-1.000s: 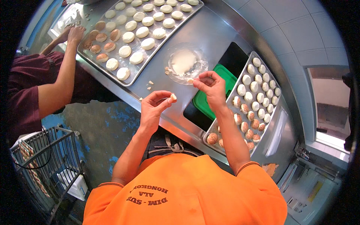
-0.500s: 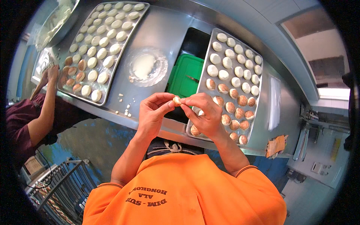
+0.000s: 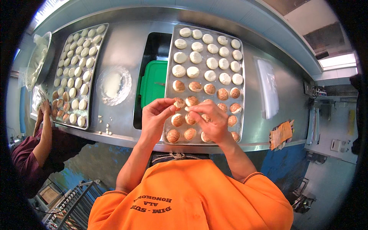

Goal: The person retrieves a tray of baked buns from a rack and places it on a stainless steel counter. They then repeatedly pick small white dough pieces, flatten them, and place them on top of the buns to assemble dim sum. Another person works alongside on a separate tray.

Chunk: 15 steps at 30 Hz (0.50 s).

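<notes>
My hands are raised over the near part of a metal tray [image 3: 205, 55]. Between thumb and fingertips of my left hand [image 3: 156, 115] is a small pale dough piece [image 3: 177, 104]. Close beside it, a smaller white bit [image 3: 187, 109] is pinched in the fingertips of my right hand [image 3: 211, 122]. Rounds of dough lie in rows on this tray: plain white rounds [image 3: 210, 75] fill the far rows, and brown-streaked rounds [image 3: 177, 120] the near ones. My right hand hides some of the near rounds.
Left of the tray are a green lid [image 3: 153, 86], a clear plastic dish with white contents [image 3: 112, 83] and small white crumbs [image 3: 108, 128]. A co-worker's hand [image 3: 45, 107] is at a second tray [image 3: 91, 73]. Plastic sheets [image 3: 267, 88] and an orange cloth [image 3: 281, 135] lie at right.
The view has turned, and my hands now appear over the right tray rather than at its left edge. My fingertips have drawn slightly apart, with a white bit in the right ones.
</notes>
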{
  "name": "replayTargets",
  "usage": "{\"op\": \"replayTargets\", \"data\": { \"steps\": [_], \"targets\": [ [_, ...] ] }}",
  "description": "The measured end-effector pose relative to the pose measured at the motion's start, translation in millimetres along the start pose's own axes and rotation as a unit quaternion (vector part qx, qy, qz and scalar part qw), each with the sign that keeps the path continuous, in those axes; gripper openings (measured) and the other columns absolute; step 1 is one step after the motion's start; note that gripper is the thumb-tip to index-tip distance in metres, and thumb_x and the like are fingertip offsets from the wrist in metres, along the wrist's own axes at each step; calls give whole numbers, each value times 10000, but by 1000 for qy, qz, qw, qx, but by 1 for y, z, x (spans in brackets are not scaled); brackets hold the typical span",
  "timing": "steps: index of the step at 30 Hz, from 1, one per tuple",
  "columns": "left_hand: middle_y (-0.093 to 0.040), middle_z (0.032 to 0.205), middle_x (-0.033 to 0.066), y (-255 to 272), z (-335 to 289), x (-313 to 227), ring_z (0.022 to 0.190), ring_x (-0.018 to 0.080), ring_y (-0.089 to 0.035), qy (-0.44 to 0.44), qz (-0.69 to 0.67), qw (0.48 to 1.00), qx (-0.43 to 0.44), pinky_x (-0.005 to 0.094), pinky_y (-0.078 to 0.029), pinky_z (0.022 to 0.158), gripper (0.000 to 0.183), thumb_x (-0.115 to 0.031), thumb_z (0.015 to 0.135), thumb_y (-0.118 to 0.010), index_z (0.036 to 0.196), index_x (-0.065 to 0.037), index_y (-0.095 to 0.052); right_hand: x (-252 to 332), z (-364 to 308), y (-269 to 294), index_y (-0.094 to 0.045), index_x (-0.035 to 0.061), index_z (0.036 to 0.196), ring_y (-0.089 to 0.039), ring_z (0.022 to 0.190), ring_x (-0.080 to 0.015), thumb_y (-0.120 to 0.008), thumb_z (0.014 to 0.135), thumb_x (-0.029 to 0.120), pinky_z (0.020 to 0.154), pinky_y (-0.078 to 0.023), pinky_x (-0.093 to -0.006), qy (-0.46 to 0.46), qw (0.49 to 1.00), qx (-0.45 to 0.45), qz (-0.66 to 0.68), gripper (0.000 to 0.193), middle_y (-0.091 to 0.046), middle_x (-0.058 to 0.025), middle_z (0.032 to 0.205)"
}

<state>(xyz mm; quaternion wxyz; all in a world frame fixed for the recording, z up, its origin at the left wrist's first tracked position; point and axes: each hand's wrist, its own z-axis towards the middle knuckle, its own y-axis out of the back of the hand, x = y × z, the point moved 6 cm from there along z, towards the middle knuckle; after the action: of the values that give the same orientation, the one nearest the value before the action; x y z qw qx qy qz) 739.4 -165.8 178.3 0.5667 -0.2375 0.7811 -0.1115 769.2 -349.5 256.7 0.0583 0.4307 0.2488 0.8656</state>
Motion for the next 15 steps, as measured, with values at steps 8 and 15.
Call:
{"op": "replayTargets", "data": {
  "steps": [8,15],
  "targets": [
    [-733,972,140,-15,124,-11,864,223,-724,-217,491,844,-4,332,-567,790,188,-41,801,-718,981,8,-735,-93,-29,41,-678,4,1005,-694,841,-118,-775,866,11,770,-563,-271,-250,963,-65,77,170,-751,-73,943],
    [-720,1004,155,-10,182,22,907,318,-700,-174,655,733,61,397,-562,818,198,-44,801,-705,991,-5,-746,-133,-31,44,-670,5,993,-682,833,-105,-770,875,18,761,-557,-267,-290,954,-29,73,155,-750,-65,930]
  ]
}}
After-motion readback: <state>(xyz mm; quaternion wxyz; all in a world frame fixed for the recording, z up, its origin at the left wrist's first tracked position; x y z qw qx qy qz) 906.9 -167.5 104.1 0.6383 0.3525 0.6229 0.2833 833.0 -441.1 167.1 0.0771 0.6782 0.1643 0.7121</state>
